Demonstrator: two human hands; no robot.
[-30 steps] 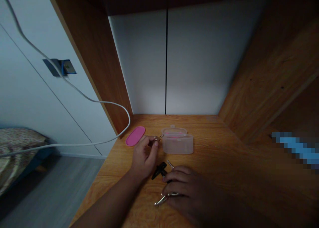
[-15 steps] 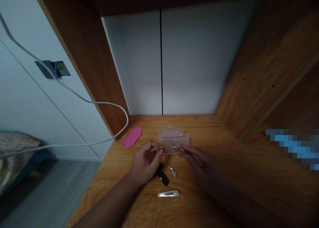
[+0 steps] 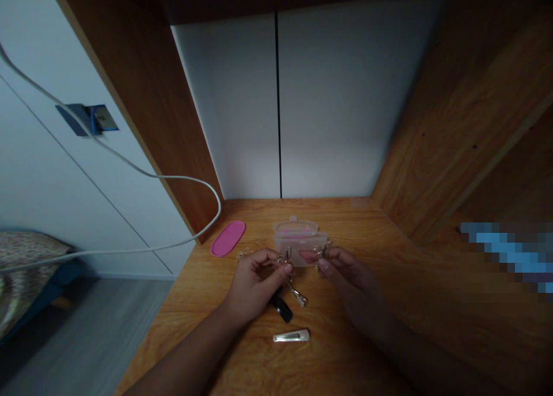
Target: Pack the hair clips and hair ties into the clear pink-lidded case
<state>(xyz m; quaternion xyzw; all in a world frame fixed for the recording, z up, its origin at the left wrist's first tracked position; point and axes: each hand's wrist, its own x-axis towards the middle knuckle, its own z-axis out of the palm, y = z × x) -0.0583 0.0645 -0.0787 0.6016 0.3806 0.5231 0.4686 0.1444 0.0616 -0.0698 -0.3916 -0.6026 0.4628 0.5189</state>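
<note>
My left hand (image 3: 254,283) pinches a small gold-coloured metal hair clip (image 3: 286,258) between thumb and fingers. Opposite it, my right hand (image 3: 356,278) grips a similar metal hair clip (image 3: 321,251). Behind both hands a translucent plastic case (image 3: 300,241) stands with its lid raised. A slim metal hair clip (image 3: 298,295) and a black clip (image 3: 283,311) lie below, the black one partly covered by my left hand. Nearer to me rests a silver snap hair clip (image 3: 291,336). Another gold-coloured clip (image 3: 242,255) shows behind my left wrist, partly hidden.
A pink oval tray or lid (image 3: 228,238) lies at the back left of the wooden desk (image 3: 345,217). One white cable (image 3: 181,178) loops across the left side. Wooden side panels flank the desk, with a pale wall behind.
The right hand's clip has turned and stands more upright, with the fingers now bent around it. My left hand has shifted slightly right, tilting its clip.
</note>
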